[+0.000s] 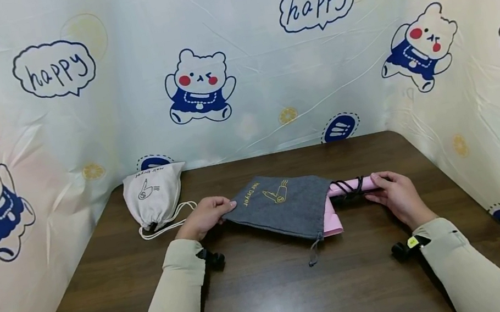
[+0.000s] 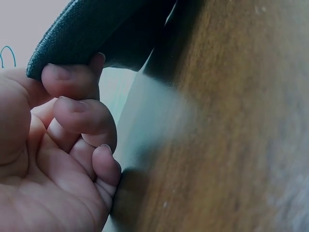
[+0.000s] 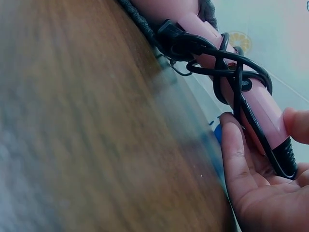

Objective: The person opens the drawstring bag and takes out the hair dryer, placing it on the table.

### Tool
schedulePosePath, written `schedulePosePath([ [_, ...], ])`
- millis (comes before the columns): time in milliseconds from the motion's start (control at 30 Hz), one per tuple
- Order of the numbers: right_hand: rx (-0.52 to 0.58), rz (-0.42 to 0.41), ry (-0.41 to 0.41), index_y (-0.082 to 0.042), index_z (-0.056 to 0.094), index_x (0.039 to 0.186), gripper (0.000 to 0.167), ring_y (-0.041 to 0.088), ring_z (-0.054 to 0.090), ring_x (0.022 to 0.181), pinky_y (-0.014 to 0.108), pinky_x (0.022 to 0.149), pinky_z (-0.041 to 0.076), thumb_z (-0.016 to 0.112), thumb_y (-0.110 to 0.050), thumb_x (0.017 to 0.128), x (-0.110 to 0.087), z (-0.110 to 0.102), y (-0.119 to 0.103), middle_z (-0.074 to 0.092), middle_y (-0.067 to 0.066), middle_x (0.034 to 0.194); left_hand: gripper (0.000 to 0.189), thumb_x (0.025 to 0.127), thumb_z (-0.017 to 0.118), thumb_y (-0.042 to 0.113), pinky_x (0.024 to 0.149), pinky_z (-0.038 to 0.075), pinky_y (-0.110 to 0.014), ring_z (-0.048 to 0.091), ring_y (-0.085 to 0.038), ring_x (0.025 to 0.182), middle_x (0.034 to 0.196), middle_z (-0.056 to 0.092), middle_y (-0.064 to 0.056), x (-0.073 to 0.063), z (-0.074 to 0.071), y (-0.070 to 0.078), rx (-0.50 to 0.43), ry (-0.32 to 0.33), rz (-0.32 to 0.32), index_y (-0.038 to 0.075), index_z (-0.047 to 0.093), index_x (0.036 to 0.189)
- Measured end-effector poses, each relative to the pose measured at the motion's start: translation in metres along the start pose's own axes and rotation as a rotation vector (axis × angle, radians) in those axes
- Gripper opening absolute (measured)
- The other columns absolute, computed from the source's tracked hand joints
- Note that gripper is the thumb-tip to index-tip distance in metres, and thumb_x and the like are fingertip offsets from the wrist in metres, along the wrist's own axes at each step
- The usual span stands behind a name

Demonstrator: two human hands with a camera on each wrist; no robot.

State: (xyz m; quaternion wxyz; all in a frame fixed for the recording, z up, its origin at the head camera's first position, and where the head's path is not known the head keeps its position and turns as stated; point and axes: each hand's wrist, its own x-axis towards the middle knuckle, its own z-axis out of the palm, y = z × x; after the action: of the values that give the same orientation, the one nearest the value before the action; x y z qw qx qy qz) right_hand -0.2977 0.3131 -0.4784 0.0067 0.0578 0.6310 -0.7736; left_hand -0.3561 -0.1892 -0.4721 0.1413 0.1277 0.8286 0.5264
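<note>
A dark grey drawstring bag (image 1: 284, 208) with yellow "Hair Dryer" lettering is stretched between my two hands. My left hand (image 1: 205, 217) pinches its closed left corner between thumb and forefinger; in the left wrist view the other fingers (image 2: 84, 116) are curled below the cloth. From the bag's right-hand mouth sticks a pink hair dryer (image 1: 332, 217), its front part hidden inside. My right hand (image 1: 399, 195) grips the end of the dryer's handle (image 3: 263, 113), thumb on one side and fingers on the other. A black cord (image 3: 236, 72) is wound around that handle.
A white drawstring bag (image 1: 154, 195) with a dryer print lies at the table's back left, its white cords (image 1: 177, 224) trailing toward my left hand. The brown wooden table (image 1: 275, 296) is enclosed by a printed curtain (image 1: 259, 65) at the back and sides.
</note>
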Motion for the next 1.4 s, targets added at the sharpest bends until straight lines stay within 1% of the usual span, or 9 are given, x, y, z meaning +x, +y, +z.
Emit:
schedulePosePath([
  [133,0.009,-0.003,-0.008,0.006,0.044,0.134,0.048,0.014,0.073,0.084,0.034,0.085,0.061,0.063,-0.025,0.104,-0.001,-0.001,-0.001,0.058,0.004,0.113,0.029,0.107,0.060,0.022,0.073,0.046,-0.038,0.052,-0.020,0.071,0.088,0.057,-0.002,-0.002,0.000,0.005,-0.007,0.002,-0.028,-0.005,0.072,0.108],
  [233,0.010,0.001,-0.015,0.005,0.045,0.132,0.044,0.014,0.072,0.086,0.034,0.086,0.061,0.062,-0.025,0.104,0.000,-0.002,-0.001,0.057,0.005,0.114,0.028,0.106,0.060,0.020,0.074,0.046,-0.039,0.052,-0.021,0.073,0.092,0.058,-0.004,-0.009,0.000,0.015,-0.010,0.004,-0.038,-0.006,0.072,0.109],
  [333,0.012,0.004,-0.021,0.003,0.046,0.131,0.041,0.014,0.072,0.087,0.035,0.087,0.061,0.062,-0.024,0.104,0.000,-0.003,-0.001,0.057,0.004,0.113,0.027,0.106,0.059,0.018,0.073,0.046,-0.038,0.052,-0.020,0.072,0.093,0.059,-0.005,-0.017,0.001,0.027,-0.014,0.000,-0.023,-0.006,0.072,0.108],
  [433,0.015,0.007,-0.026,0.003,0.047,0.131,0.041,0.013,0.071,0.088,0.034,0.086,0.061,0.062,-0.024,0.104,0.001,-0.004,-0.001,0.057,0.004,0.113,0.027,0.106,0.059,0.018,0.072,0.046,-0.037,0.052,-0.019,0.072,0.094,0.059,-0.005,-0.019,0.002,0.030,-0.019,-0.002,-0.013,-0.006,0.071,0.107],
  [667,-0.003,0.015,-0.035,0.003,0.046,0.133,0.042,0.012,0.071,0.089,0.034,0.087,0.061,0.061,-0.025,0.105,0.003,-0.005,-0.001,0.055,0.005,0.115,0.027,0.106,0.059,0.018,0.072,0.046,-0.036,0.052,-0.021,0.073,0.097,0.059,-0.006,-0.005,0.000,0.010,-0.012,-0.003,-0.031,-0.006,0.072,0.108],
  [833,0.000,0.009,-0.050,0.005,0.045,0.134,0.044,0.012,0.071,0.090,0.034,0.088,0.061,0.060,-0.026,0.106,0.001,-0.006,-0.002,0.057,0.005,0.115,0.029,0.106,0.061,0.024,0.072,0.046,-0.036,0.052,-0.020,0.073,0.097,0.059,-0.003,-0.002,0.000,0.002,-0.012,0.011,-0.026,-0.001,0.073,0.109],
  [967,0.009,0.003,-0.062,0.006,0.044,0.134,0.046,0.012,0.071,0.090,0.034,0.088,0.061,0.060,-0.025,0.105,0.001,-0.008,-0.002,0.059,0.004,0.112,0.030,0.105,0.063,0.029,0.071,0.046,-0.034,0.052,-0.019,0.073,0.098,0.059,-0.001,-0.002,0.000,0.001,-0.005,0.022,-0.019,0.002,0.074,0.109],
  [1233,0.016,0.004,-0.060,0.003,0.049,0.131,0.040,0.013,0.070,0.088,0.033,0.086,0.061,0.061,-0.024,0.105,0.002,-0.013,-0.002,0.060,0.002,0.108,0.029,0.104,0.064,0.030,0.072,0.047,-0.032,0.053,-0.019,0.074,0.096,0.060,-0.002,-0.002,-0.001,-0.002,0.000,0.044,-0.027,0.004,0.074,0.105],
  [1400,0.033,-0.003,-0.075,0.003,0.052,0.128,0.036,0.013,0.070,0.088,0.034,0.086,0.061,0.062,-0.024,0.104,0.001,-0.015,-0.003,0.062,0.002,0.107,0.029,0.105,0.063,0.029,0.072,0.047,-0.033,0.053,-0.019,0.075,0.097,0.061,-0.002,-0.005,-0.001,0.004,-0.003,0.041,-0.024,0.002,0.074,0.106],
])
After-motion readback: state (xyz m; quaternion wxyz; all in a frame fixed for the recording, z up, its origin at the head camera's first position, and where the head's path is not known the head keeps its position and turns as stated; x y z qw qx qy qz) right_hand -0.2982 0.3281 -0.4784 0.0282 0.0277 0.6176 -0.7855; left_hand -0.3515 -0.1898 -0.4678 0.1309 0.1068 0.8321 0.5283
